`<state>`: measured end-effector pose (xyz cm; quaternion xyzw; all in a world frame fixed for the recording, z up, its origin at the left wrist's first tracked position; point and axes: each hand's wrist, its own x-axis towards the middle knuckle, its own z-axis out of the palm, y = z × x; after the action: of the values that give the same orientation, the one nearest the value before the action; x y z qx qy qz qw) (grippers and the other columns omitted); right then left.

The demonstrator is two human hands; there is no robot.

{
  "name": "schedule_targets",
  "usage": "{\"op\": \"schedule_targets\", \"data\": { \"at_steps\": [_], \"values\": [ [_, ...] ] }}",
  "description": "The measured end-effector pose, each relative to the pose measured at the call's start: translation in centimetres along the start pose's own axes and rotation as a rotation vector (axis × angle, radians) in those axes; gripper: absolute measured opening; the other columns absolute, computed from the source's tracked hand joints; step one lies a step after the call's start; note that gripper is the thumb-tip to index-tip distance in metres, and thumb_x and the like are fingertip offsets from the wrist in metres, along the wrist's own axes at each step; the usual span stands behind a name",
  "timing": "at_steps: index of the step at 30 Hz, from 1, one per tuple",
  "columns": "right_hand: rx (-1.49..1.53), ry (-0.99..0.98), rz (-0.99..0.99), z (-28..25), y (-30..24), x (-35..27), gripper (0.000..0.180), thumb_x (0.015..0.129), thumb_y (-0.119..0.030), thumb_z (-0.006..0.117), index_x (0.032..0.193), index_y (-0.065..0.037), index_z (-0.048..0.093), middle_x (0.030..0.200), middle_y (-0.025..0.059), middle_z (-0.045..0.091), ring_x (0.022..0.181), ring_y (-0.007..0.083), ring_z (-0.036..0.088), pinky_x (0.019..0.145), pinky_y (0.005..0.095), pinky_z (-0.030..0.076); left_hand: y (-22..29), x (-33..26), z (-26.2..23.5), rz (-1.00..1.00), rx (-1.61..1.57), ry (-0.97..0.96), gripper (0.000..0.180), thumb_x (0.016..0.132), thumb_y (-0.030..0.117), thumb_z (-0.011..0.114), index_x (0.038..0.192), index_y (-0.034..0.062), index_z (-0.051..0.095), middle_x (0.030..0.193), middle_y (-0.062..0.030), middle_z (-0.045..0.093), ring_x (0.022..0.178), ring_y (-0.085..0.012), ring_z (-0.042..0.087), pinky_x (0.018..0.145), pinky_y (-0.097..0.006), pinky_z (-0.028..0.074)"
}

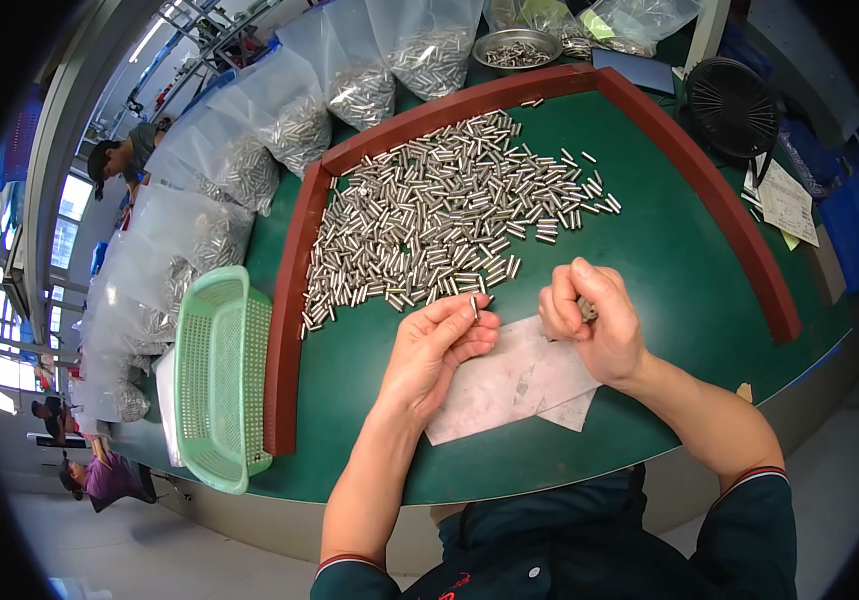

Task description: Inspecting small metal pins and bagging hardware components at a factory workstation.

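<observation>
My left hand point(439, 345) pinches one small shiny metal pin point(474, 307) upright between thumb and forefinger, the other fingers curled loosely. To its right, my right hand point(594, 325) is closed in a loose fist; what lies inside it, if anything, is mostly hidden by the fingers. Both hands hover over pale, smudged sheets of paper point(504, 390) on the green tabletop point(669, 220). Just beyond my left hand spreads a wide heap of loose metal pins point(429, 210), short cylinders lying in all directions.
A dark red frame point(289, 320) borders the heap. Left of it stands a green plastic basket point(211, 380). Clear bags of pins point(359, 95) line the far and left sides. At the back are a metal bowl point(517, 50) and a black fan point(731, 108). People work at far left.
</observation>
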<state>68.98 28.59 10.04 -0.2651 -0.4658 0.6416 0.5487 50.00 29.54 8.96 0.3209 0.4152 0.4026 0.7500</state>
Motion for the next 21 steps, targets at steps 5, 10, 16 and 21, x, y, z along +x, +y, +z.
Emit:
{"op": "schedule_targets", "data": {
  "at_steps": [5, 10, 16, 21],
  "values": [
    [0.005, 0.022, 0.006, 0.2, 0.3, 0.2, 0.044, 0.092, -0.030, 0.029, 0.053, -0.009, 0.031, 0.044, -0.0023, 0.027, 0.043, 0.0078, 0.020, 0.043, 0.0243, 0.020, 0.2, 0.1, -0.4, -0.016, -0.039, 0.015, 0.025, 0.086, 0.010, 0.053, 0.106, -0.0057, 0.054, 0.086, -0.0132, 0.063, 0.074, -0.0155, 0.063, 0.070, -0.024, 0.052],
    [0.046, 0.012, 0.023, -0.1, 0.3, 0.2, 0.044, 0.092, -0.029, 0.031, 0.054, -0.009, 0.032, 0.046, -0.0016, 0.029, 0.044, 0.0068, 0.024, 0.043, 0.0229, 0.021, 0.3, 0.1, -0.3, 0.018, -0.094, 0.017, 0.019, 0.087, 0.016, 0.047, 0.093, -0.0015, 0.054, 0.086, -0.0142, 0.061, 0.073, -0.0159, 0.060, 0.069, -0.027, 0.050],
    [0.016, 0.044, 0.021, -0.1, 0.3, 0.1, 0.045, 0.092, -0.031, 0.030, 0.053, -0.009, 0.032, 0.043, -0.0025, 0.027, 0.042, 0.0076, 0.020, 0.043, 0.0243, 0.020, -0.4, 0.6, 0.1, 0.316, 0.509, 0.200, 0.011, 0.081, 0.012, 0.057, 0.075, 0.0027, 0.055, 0.062, 0.0033, 0.043, 0.053, -0.0038, 0.036, 0.048, -0.021, 0.031],
    [0.037, 0.014, 0.016, -0.5, 0.8, 0.2, 0.043, 0.092, -0.030, 0.031, 0.055, -0.009, 0.032, 0.046, -0.0021, 0.029, 0.044, 0.0065, 0.025, 0.043, 0.0224, 0.021, -1.8, 1.4, 0.6, 0.670, 1.270, 0.242, 0.012, 0.071, 0.007, 0.065, 0.080, 0.0022, 0.058, 0.064, -0.0094, 0.049, 0.053, -0.0245, 0.048, 0.052, -0.035, 0.040]
  ]
}}
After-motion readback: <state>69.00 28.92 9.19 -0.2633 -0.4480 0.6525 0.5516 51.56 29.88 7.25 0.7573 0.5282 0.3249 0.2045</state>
